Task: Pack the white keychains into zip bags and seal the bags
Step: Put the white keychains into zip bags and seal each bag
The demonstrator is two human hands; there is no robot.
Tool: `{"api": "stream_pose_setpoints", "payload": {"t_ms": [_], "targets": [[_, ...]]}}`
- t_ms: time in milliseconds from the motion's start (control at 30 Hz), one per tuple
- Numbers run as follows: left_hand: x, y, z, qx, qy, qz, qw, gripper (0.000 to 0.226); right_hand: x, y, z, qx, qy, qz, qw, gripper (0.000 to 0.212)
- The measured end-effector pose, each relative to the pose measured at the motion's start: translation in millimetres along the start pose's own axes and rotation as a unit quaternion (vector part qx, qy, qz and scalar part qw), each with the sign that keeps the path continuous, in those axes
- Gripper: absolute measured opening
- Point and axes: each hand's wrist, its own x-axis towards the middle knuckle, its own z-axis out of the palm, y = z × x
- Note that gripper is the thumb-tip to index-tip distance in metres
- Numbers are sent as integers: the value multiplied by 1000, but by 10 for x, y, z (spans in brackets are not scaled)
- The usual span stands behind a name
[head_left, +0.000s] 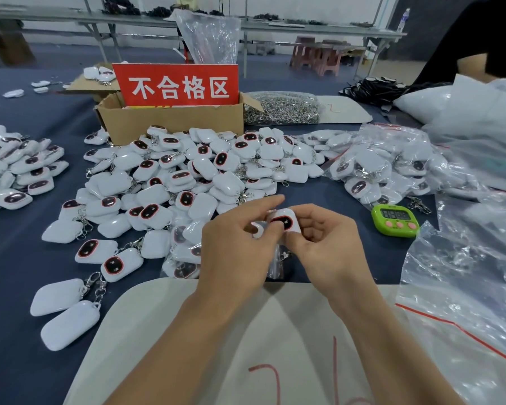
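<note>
At centre frame, both hands meet on one white keychain (285,221). The right hand (324,244) grips it with curled fingers and thumb, dark face up. The left hand (237,247) pinches its left side, forefinger extended. Below them hangs what appears to be a clear zip bag (276,268), partly hidden. Beyond, loose keychains (187,176) lie heaped on the blue table (9,258). Bagged keychains (374,171) sit at right, a green timer (395,220) near the right hand, and a cardboard box (170,119) at upper centre.
</note>
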Motion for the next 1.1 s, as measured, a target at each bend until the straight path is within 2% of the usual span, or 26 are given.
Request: {"api": "stream_pose_setpoints", "payload": {"t_ms": [133,267,333,400,467,567,700,833,1000,1100], "targets": [[-2,-28,0,55,2,29,998,31,-6,17,-7,-43,43,-42,997,39],[15,-53,-2,32,-16,12,999,27,16,18,-29,-17,77,-51,996,40],[9,-46,-19,47,-22,30,998,38,22,5,-35,27,77,-41,996,37],[-1,-50,-26,79,-34,86,993,54,24,-9,-43,81,60,-15,995,30],[-13,-54,-29,82,-50,110,989,60,19,-16,-52,118,44,26,992,26],[-18,-57,-26,71,-56,90,992,46,23,-25,-72,134,40,71,988,22],[-12,-61,-32,86,-46,98,990,11,26,-50,-91,119,28,67,990,29],[9,-117,-29,71,-58,101,991,30,19,-45,-105,101,0,48,994,20],[32,-129,-14,6,-69,39,997,28,24,3,-80,99,15,43,994,23],[46,-134,-21,-14,-64,32,997,28,26,16,-74,124,8,51,991,26]]}}
